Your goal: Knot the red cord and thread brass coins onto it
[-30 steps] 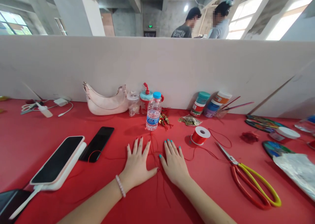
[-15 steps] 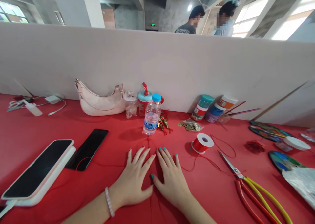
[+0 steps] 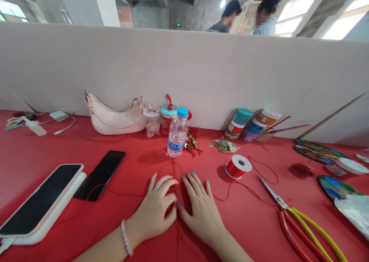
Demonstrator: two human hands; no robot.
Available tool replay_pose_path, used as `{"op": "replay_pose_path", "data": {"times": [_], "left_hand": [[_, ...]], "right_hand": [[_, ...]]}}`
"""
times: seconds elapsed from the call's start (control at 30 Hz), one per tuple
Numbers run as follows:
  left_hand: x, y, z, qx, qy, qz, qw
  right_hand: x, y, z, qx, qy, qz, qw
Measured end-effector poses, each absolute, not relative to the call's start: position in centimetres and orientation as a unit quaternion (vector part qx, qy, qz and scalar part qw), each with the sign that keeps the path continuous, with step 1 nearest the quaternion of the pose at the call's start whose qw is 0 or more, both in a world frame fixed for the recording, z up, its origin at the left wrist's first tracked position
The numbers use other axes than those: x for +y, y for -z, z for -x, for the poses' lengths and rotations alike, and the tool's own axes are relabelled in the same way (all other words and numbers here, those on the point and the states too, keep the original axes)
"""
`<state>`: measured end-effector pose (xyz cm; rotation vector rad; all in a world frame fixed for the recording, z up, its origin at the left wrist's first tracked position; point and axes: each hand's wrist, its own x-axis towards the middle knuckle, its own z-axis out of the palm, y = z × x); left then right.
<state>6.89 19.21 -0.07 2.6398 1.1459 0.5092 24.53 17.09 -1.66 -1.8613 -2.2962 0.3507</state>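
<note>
My left hand (image 3: pixel 155 208) wears a beaded bracelet (image 3: pixel 127 237). Its thumb and index finger come together in a pinch at the thin red cord (image 3: pixel 174 169), which runs up the table between my hands. My right hand (image 3: pixel 200 210) lies flat beside it, fingers stretched out on the red tabletop (image 3: pixel 150 239), its thumb close to the cord. Past my fingertips stands a water bottle (image 3: pixel 177 135) with a blue cap, near the cord's upper end. The exact pinch point is partly hidden by my fingers.
A ribbon spool (image 3: pixel 238 167) and scissors (image 3: pixel 278 200) lie to the right, with paint jars (image 3: pixel 238 125) and bagged coins (image 3: pixel 226 145) behind. On the left are a black phone (image 3: pixel 100 175), a white-cased phone (image 3: pixel 43 200) and a handbag (image 3: pixel 115 118). A white partition (image 3: pixel 201 73) stands behind.
My left hand's fingers have curled from lying spread, and its thumb and index finger have closed together at the cord. My right hand stays flat. The view has shifted slightly.
</note>
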Motion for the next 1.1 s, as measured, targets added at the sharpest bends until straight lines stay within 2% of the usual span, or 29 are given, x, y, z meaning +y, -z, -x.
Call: {"op": "replay_pose_path", "data": {"times": [0.17, 0.33, 0.43, 0.6, 0.67, 0.83, 1.0, 1.1], "left_hand": [[19.2, -0.4, -6.8, 0.349, -0.19, -0.91, 0.119], [19.8, 0.9, -6.8, 0.493, -0.205, -0.845, 0.032], [20.3, 2.5, -6.7, 0.55, -0.153, -0.821, -0.025], [20.5, 3.4, -6.7, 0.587, -0.06, -0.806, -0.034], [20.4, 3.2, -6.8, 0.592, -0.057, -0.803, -0.045], [20.3, 3.3, -6.8, 0.569, -0.073, -0.817, -0.059], [20.3, 3.7, -6.8, 0.589, -0.066, -0.803, -0.057], [20.3, 3.1, -6.7, 0.551, -0.083, -0.829, -0.055]], "right_hand": [[17.0, 1.6, -24.5, -0.769, -0.112, 0.624, 0.084], [17.0, 1.7, -24.7, -0.785, -0.101, 0.605, 0.086], [17.1, 2.3, -24.7, -0.788, -0.091, 0.605, 0.077], [17.0, 3.4, -24.2, -0.71, -0.037, 0.7, 0.061], [17.0, 3.3, -24.1, -0.7, -0.02, 0.711, 0.068], [16.8, 2.9, -24.3, -0.78, -0.053, 0.62, 0.068], [16.9, 3.6, -24.1, -0.698, -0.013, 0.712, 0.074], [16.9, 3.5, -24.1, -0.735, -0.02, 0.673, 0.079]]}}
